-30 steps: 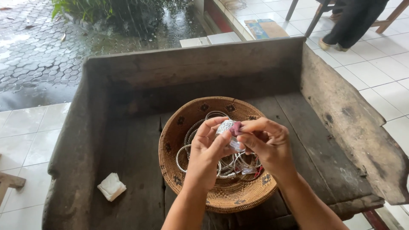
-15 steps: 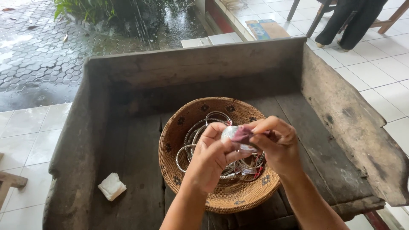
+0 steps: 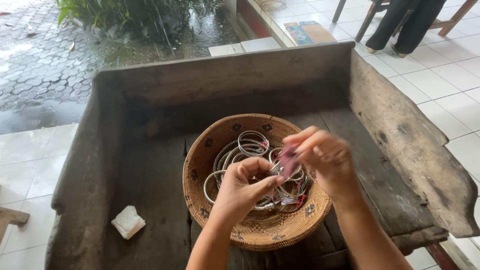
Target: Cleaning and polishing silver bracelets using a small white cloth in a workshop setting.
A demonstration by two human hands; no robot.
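Both my hands hover over a round woven basket (image 3: 215,145) that holds several silver bangles (image 3: 250,145). My right hand (image 3: 325,160) pinches a small pinkish cloth (image 3: 288,159) between its fingertips; it is blurred by motion. My left hand (image 3: 245,187) sits just left of it with fingers curled, thumb tip close to the cloth. What the left hand holds is hidden by its own fingers. The basket rests inside a dark wooden trough-like tray (image 3: 150,85).
A folded white cloth (image 3: 128,222) lies on the tray floor at the front left. High wooden walls (image 3: 400,120) bound the tray at back and sides. Wet paving and plants lie beyond; a person's legs (image 3: 405,25) and chair legs stand on white tiles at top right.
The hands have dropped lower over the basket and parted slightly. The pale bangle seen between the fingers earlier is gone from sight, and the right hand now moves fast with the cloth.
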